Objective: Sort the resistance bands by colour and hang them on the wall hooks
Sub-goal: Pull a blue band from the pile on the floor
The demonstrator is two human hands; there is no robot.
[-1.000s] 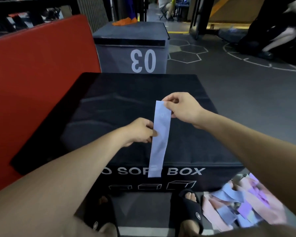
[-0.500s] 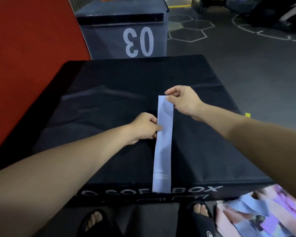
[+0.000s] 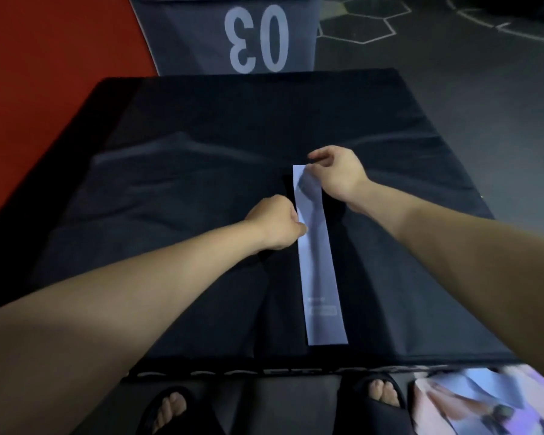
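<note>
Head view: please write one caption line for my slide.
Both hands, left and right, lay a light blue resistance band flat on a black soft box.

Dark gym floor (image 3: 453, 98) — black soft box (image 3: 201, 152), red pad (image 3: 44, 73) beside

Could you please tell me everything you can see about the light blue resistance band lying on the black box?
The light blue resistance band is a flat, thin strip, rubbery-looking, with faint pale print near its near end. It lies stretched out flat on the black soft box, running from mid-top towards the front edge. The right hand pinches its far end; the left hand touches its left edge with curled fingers.
</note>
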